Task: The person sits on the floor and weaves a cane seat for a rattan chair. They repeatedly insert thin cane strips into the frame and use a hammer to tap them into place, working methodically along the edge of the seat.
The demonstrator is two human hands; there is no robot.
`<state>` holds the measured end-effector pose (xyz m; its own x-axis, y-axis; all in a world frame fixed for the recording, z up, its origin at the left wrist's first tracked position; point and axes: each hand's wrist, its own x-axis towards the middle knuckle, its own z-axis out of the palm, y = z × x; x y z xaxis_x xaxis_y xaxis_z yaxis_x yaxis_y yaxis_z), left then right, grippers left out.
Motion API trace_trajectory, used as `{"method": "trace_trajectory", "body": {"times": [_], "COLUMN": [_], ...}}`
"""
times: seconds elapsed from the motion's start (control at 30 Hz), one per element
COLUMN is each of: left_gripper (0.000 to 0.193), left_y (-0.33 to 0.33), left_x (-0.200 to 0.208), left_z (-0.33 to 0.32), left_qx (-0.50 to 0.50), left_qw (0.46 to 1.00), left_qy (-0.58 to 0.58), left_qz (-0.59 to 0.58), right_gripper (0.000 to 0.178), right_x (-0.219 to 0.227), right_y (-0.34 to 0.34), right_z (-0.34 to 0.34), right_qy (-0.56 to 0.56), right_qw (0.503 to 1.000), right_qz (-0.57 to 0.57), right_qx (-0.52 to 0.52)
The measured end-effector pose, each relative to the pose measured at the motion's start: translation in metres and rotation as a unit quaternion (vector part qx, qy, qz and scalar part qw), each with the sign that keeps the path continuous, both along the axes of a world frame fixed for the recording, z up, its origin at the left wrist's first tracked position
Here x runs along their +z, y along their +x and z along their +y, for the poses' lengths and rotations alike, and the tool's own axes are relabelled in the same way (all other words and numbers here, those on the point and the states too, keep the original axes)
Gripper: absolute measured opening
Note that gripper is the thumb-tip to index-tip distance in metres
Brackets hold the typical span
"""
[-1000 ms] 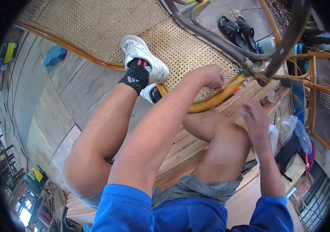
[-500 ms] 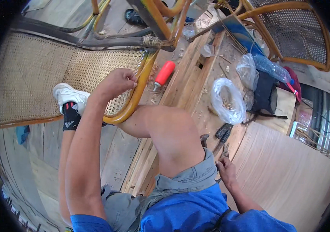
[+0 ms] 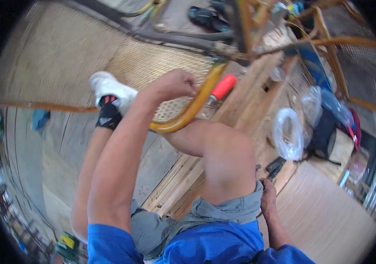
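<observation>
A woven cane chair panel [image 3: 152, 55] with a bent, yellow-brown rattan rim [image 3: 183, 119] leans across my leg. My left hand [image 3: 175, 86] rests over the panel just inside that rim, its fingers pinched together. What they hold, if anything, is too small to make out. Beside my right thigh is my right hand [image 3: 268, 196], low near the hem of the grey shorts. Its fingertips are hidden, so its grip does not show. Just beyond the rim lies a red bottle [image 3: 223, 88] with a pale nozzle.
Wooden beams [image 3: 245, 97] run diagonally beneath my leg. To the right are a ring-shaped clear plastic bag [image 3: 288, 134], dark-handled tools [image 3: 276, 167], a plastic bottle [image 3: 335, 105] and a plywood sheet [image 3: 324, 202]. Another cane chair [image 3: 329, 57] stands at the far right.
The whole view has shifted and blurred, with the scene moved rightward. My left hand stays at the rim. My right hand has drawn in beside the thigh; the pliers near it no longer show.
</observation>
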<state>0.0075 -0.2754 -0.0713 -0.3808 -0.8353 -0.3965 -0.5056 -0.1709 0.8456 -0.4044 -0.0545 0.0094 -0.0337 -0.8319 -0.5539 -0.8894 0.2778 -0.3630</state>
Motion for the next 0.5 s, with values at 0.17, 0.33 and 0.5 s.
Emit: {"method": "trace_trajectory", "body": {"times": [0.17,0.33,0.5], "left_gripper": [0.020,0.018,0.014], "left_y": [0.008,0.009,0.009], "left_x": [-0.021,-0.012,-0.022], "left_z": [0.008,0.012,0.013], "left_qx": [0.026,0.059,0.100], "left_qw": [0.996,0.986,0.966], "left_qy": [0.016,0.052,0.080], "left_qz": [0.084,0.148,0.225], "right_gripper": [0.022,0.020,0.021], "right_x": [-0.005,-0.012,0.027], "right_y": [0.017,-0.001,0.025], "right_z": [-0.011,0.004,-0.058], "right_qy": [0.048,-0.139,-0.195], "right_qw": [0.984,0.985,0.973], "right_qz": [-0.117,-0.100,-0.094], "right_qx": [-0.129,-0.017,-0.080]}}
